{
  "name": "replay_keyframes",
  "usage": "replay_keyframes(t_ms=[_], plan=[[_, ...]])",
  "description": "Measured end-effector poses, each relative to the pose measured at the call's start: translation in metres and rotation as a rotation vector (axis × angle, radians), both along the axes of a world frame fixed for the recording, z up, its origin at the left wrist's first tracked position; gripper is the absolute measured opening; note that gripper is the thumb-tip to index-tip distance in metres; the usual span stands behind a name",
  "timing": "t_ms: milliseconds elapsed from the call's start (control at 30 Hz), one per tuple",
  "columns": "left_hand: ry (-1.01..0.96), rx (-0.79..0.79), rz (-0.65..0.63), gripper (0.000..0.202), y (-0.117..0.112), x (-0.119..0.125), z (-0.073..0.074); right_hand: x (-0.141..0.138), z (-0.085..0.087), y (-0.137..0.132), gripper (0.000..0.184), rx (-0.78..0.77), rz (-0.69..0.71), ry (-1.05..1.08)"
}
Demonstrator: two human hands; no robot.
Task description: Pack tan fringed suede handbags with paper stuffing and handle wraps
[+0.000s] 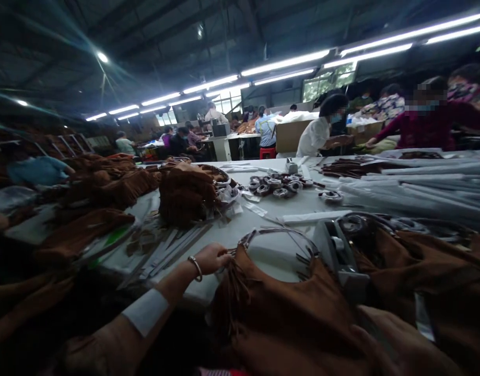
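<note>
A brown fringed handbag (287, 313) with a wrapped loop handle (279, 232) hangs over the front edge of the white table. My left hand (211, 258), wearing a bracelet (195, 268), is closed on thin brown strips at the left base of the handle. At the bag's lower right side, my right hand (400, 339) is blurred and dim. Its thumb and fingers appear closed on the bag's edge, and part of them is hidden. A grey tape dispenser (336, 248) stands just beyond the bag's right side.
More brown bags (439, 261) lie at right, beside long white wrapped strips (428, 188). A brown stack (187, 193) and several wrapped rolled handles (281, 184) sit farther back. Flat strips (173, 253) lie at left. Another person's arms (32, 303) reach in there; co-workers stand across the table.
</note>
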State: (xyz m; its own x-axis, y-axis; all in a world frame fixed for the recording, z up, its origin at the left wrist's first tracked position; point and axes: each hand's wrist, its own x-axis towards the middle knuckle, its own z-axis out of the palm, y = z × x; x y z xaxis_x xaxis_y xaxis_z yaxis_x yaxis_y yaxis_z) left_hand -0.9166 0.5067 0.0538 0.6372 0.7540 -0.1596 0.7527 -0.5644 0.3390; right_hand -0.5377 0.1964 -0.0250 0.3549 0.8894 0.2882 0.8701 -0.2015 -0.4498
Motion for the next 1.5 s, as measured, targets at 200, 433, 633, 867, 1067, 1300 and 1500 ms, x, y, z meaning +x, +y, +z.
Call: replay_keyframes(t_ms=[200, 433, 633, 867, 1067, 1300, 1500], plan=[[-0.160, -0.181, 0.103, 0.048, -0.003, 0.028, -0.038, -0.052, -0.030, 0.018, 0.072, -0.206, -0.210, 0.112], [-0.319, -0.253, 0.159, 0.043, 0.013, -0.009, -0.028, -0.102, 0.013, 0.046, 0.064, -0.143, -0.282, 0.272], [-0.329, -0.182, 0.234, 0.043, 0.031, -0.105, -0.017, -0.159, 0.026, 0.090, 0.036, -0.277, -0.062, 0.223], [0.024, 0.208, 0.146, 0.047, 0.062, -0.124, -0.005, -0.154, 0.062, 0.161, 0.031, -0.318, 0.080, -0.095], [0.015, 0.297, -0.068, 0.033, 0.088, -0.014, 0.014, -0.197, 0.069, 0.282, 0.033, -0.298, 0.230, -0.221], [0.130, 0.179, -0.086, 0.031, 0.113, 0.054, -0.033, -0.215, 0.016, 0.368, 0.032, -0.383, 0.194, -0.249], [0.141, 0.149, -0.102, 0.033, 0.127, 0.044, -0.054, -0.171, 0.002, 0.363, 0.026, -0.383, 0.153, -0.194]])
